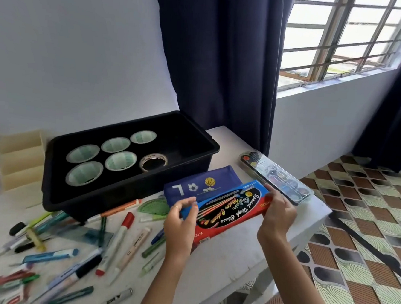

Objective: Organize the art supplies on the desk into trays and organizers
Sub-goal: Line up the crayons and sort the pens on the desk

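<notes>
Both hands are gripping a flat blue-and-red cardboard colour pencil box mid-frame, left hand and right hand pinching its ends.

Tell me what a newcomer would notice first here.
The bright blue-and-red colour box, held at both ends by the left hand and right hand at centre. Behind it, left, a black tray holds five cups and a tape roll; pens and markers litter the front left.
</notes>
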Tool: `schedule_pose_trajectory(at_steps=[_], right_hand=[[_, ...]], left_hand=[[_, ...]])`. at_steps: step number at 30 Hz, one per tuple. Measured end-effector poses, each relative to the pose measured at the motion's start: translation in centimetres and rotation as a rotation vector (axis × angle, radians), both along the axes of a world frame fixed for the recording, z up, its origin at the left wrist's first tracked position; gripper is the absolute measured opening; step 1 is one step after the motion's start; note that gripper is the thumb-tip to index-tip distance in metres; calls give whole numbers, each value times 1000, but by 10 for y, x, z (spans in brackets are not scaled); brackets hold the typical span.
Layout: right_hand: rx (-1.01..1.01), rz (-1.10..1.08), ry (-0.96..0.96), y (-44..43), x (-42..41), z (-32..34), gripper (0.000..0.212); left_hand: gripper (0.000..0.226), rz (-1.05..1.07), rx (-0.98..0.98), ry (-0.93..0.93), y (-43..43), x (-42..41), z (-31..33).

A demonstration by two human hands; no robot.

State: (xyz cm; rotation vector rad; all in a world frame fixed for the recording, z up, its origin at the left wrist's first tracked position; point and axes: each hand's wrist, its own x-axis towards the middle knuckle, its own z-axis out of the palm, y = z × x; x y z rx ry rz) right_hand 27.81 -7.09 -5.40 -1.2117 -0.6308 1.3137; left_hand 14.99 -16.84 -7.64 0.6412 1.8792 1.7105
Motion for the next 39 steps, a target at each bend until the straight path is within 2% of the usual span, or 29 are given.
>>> schedule_pose_trajectory(at_steps=[3, 7, 9, 15, 17, 20, 24, 27, 31, 32, 33, 36, 37, 39], right_hand=[[4, 97, 3, -23, -9, 1, 23], [-61, 308, 16, -55, -27, 7, 10], [-67, 426, -6, -76, -41, 7, 10], [130, 587, -151, -148, -88, 4, 22], [210, 608, -206, -175, -103, 5, 21], [274, 735, -167, -216, -121, 7, 14], [222, 785, -110, -263, -143, 8, 17], [208, 875, -177, -289, -154, 13, 18], [201, 1066, -264, -319, -172, 21, 26], [199, 1087, -285, -325, -177, 20, 29], [193, 1099, -296, -331, -183, 20, 31], [168, 1086, -253, -352, -196, 16, 27], [160, 1077, -231, -358, -200, 16, 26], [138, 1082, -204, -373, -210, 14, 24]], left_hand=[[9, 33, 66, -134, -24, -11, 5], [5, 97, 86, -28, -64, -41, 9], [3, 141, 79, -11, -90, -58, 12], [4, 246, 71, 57, -180, -101, 20], [5, 278, 65, 48, -212, -113, 23], [6, 327, 63, -19, -259, -130, 25], [21, 372, 61, -102, -317, -152, 21], [18, 411, 109, -159, -352, -163, 21], [10, 436, 98, -135, -395, -179, 22], [10, 436, 54, -96, -404, -183, 22], [13, 439, -39, 20, -414, -188, 20], [29, 462, -488, 717, -435, -202, 18], [35, 434, -504, 827, -437, -202, 21], [46, 254, -366, 755, -438, -197, 33]])
